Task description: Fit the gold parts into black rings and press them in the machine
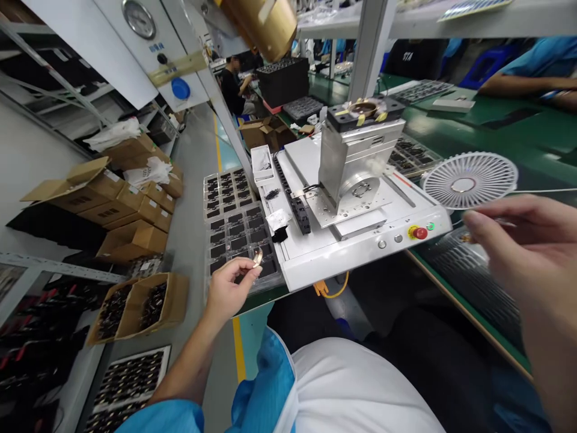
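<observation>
Thumb and forefinger of my left hand (233, 285) pinch a small gold-coloured curved part (258, 257), held over the near end of a clear tray (238, 231) with black parts in its pockets. My right hand (525, 240) is raised at the right, near the white round fan grille (471, 179); its thumb and forefinger come close together, and what they hold, if anything, is too blurred to make out. Between the hands stands the white machine base (360, 249), carrying a metal fixture (349, 162) with a black top plate (364, 114).
A gold-coloured cylinder (265, 27) hangs above the machine. A red button (420, 233) is on its front edge. Cardboard boxes (135, 240) lie at the left. A person (232, 87) sits in the back; another person's arm (527, 84) rests on the green table at right.
</observation>
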Demonstrator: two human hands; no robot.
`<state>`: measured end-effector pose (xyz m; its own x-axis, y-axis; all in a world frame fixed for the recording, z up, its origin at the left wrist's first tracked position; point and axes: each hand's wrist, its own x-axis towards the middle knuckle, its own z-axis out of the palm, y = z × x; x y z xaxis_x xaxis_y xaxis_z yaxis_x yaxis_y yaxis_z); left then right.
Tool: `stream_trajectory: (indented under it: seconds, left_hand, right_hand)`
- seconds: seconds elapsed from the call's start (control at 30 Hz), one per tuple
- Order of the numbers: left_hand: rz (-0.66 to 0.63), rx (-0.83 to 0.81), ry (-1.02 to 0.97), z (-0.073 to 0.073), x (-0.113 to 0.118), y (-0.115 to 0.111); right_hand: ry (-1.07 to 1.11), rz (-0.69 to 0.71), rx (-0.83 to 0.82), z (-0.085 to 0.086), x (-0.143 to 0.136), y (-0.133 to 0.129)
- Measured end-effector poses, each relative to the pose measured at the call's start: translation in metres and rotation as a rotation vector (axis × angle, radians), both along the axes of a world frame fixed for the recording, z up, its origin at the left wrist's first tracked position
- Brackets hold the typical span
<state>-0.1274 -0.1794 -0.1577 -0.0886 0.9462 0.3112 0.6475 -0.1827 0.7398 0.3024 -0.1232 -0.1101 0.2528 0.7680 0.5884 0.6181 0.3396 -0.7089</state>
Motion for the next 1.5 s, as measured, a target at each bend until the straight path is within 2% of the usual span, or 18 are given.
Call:
stream_trajectory:
  seconds: [0.13,0.23,0.37,0.43,0.5,0.67,0.8,0.9,0.97,1.13,1.2,1.37,1.5]
  left_hand:
    - [-0.132,0.162,0.095,0.014,0.034,0.026]
    - [-0.211,0.197,-0.022,0.029,0.055,0.041]
    - [-0.263,0.267,-0.168,0.055,0.072,0.061]
    - [-0.305,0.327,-0.172,0.070,0.076,0.073]
    - [-0.333,0.372,-0.141,0.084,0.079,0.086]
    - [-0.364,0.426,-0.048,0.123,0.091,0.125]
    - [-0.385,0.462,-0.005,0.153,0.112,0.163]
    - [-0.381,0.427,0.028,0.171,0.129,0.190]
    - [-0.376,0.406,0.046,0.178,0.135,0.201]
    - [-0.374,0.413,0.002,0.183,0.135,0.206]
    - [-0.367,0.416,0.005,0.181,0.137,0.208]
    - [-0.342,0.408,0.191,0.177,0.159,0.223]
    - [-0.389,0.330,0.395,0.176,0.177,0.221]
  right_hand:
    - [-0.175,0.174,0.153,0.061,-0.037,0.054]
    - [-0.345,0.304,0.187,0.103,-0.055,0.102]
    - [-0.586,0.435,-0.083,0.145,-0.072,0.154]
    - [-0.651,0.494,-0.193,0.157,-0.076,0.172]
    - [-0.680,0.544,-0.219,0.164,-0.076,0.183]
    - [-0.667,0.592,-0.254,0.166,-0.076,0.194]
    - [-0.434,0.691,-0.254,0.154,-0.075,0.202]
    - [-0.295,0.749,-0.205,0.144,-0.071,0.210]
    - [-0.303,0.755,-0.189,0.143,-0.069,0.214]
    - [-0.418,0.783,-0.258,0.151,-0.071,0.216]
    - [-0.390,0.784,-0.207,0.150,-0.071,0.216]
    - [0.004,0.665,0.073,0.134,-0.055,0.207]
    - [0.224,0.605,0.125,0.113,-0.025,0.171]
